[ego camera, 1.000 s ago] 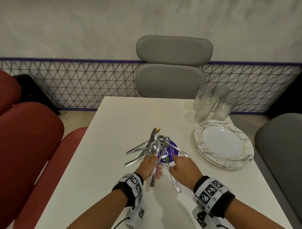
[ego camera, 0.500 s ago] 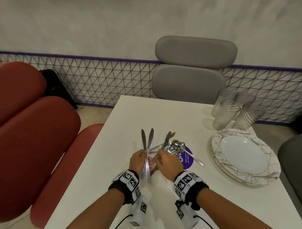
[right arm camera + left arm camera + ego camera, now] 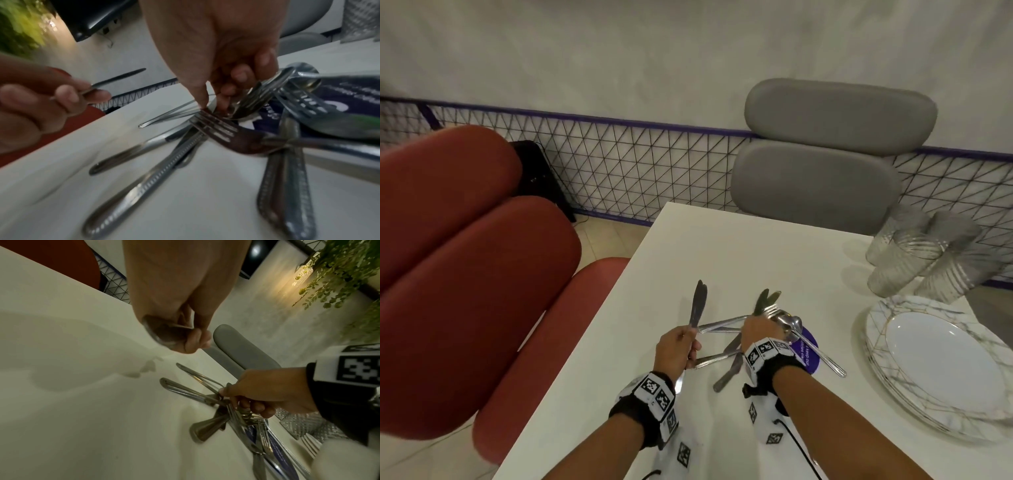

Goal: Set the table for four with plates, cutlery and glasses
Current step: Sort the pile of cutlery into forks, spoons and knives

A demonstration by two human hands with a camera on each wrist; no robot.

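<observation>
A pile of steel forks, spoons and knives (image 3: 787, 322) lies mid-table on a white table (image 3: 739, 246). My left hand (image 3: 677, 349) grips two knives (image 3: 698, 303) by their handles, blades pointing away, lifted left of the pile. The left wrist view shows the handle ends (image 3: 162, 332) in that fist. My right hand (image 3: 758, 327) reaches into the pile with its fingers (image 3: 236, 78) curled round a piece of cutlery (image 3: 252, 92); which piece is unclear. A stack of marbled plates (image 3: 935, 363) and several ribbed glasses (image 3: 904, 260) stand at the right.
A round purple sticker (image 3: 808, 346) lies under the pile. Red padded chairs (image 3: 465, 274) line the table's left side, and a grey chair (image 3: 818, 178) stands at the far end. A wire-mesh fence runs along the wall behind.
My left hand took a second knife and moved left with both. The right hand went from beside the left hand back to the pile. The view swung left.
</observation>
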